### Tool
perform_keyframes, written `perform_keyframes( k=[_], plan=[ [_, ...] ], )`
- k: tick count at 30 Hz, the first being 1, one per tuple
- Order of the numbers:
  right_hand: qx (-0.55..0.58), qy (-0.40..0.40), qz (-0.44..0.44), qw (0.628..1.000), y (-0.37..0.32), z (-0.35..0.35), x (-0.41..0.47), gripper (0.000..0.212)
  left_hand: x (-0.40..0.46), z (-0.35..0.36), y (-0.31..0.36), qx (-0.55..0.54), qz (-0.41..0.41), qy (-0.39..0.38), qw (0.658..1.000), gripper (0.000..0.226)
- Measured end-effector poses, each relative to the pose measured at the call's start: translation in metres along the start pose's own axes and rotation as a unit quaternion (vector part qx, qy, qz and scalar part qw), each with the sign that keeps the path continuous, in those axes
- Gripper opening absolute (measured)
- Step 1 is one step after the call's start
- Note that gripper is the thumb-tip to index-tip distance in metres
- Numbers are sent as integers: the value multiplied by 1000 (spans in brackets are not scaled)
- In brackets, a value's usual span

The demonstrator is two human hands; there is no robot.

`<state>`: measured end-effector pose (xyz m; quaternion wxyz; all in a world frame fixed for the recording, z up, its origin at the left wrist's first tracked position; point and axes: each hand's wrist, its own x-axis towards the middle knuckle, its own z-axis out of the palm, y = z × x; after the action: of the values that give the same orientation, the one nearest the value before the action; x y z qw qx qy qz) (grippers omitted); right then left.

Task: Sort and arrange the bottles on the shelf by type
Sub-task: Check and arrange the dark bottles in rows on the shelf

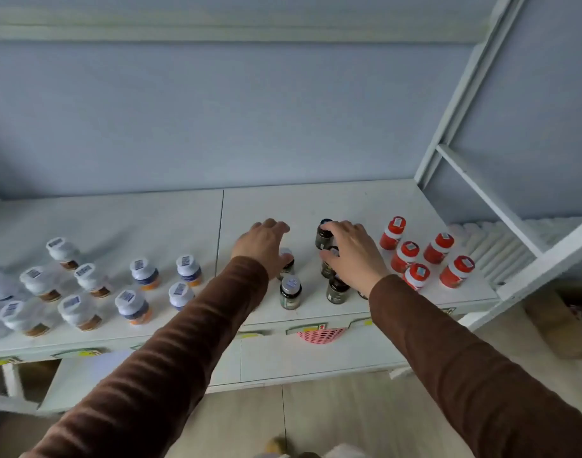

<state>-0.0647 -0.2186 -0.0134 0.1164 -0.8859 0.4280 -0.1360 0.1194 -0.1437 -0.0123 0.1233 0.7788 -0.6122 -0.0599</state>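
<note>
Bottles of several kinds are spread along a white shelf (365,200), all upright with caps up. In the middle stands a cluster of dark bottles. The far dark bottle (323,236) is touched by the right hand (352,251): the fingers (332,228) are draped over its cap and far side, while the thumb (327,256) is curled toward a second dark bottle (327,271) just below it. Whether either bottle is truly gripped cannot be told. A third dark bottle (337,289) stands just near of the wrist.

The left hand (266,242) is held palm down over a silver-capped bottle (287,264), of which only the cap edge and part of the side are seen beside the heel of the hand. Its fingers are loosely bent and close together, reaching toward the far side; contact with the bottle cannot be told. Another silver-capped bottle (290,292) stands free just near of it.

Both arms are stretched forward from the near edge in brown sleeves (170,352), converging on the middle cluster.

At the right, red bottles (448,249) are grouped together. At the left, white-capped bottles with orange bases (144,274) are set in rows, and further left white-capped bottles with brown bases (79,312) are gathered. A pink tag (319,335) hangs on the near shelf edge.
</note>
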Motion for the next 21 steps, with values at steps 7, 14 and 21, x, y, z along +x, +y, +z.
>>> perform_keyframes(
  k=[7,14,21],
  plan=[
    [11,-51,-19,998,52,11,46,43,43,30,9,-4,-43,-27,999,54],
    [20,-131,-71,989,105,30,107,50,89,71,42,-34,-112,-36,993,55],
    [6,-224,-131,966,128,59,152,54,120,104,67,-74,-204,-38,975,52]
  ],
)
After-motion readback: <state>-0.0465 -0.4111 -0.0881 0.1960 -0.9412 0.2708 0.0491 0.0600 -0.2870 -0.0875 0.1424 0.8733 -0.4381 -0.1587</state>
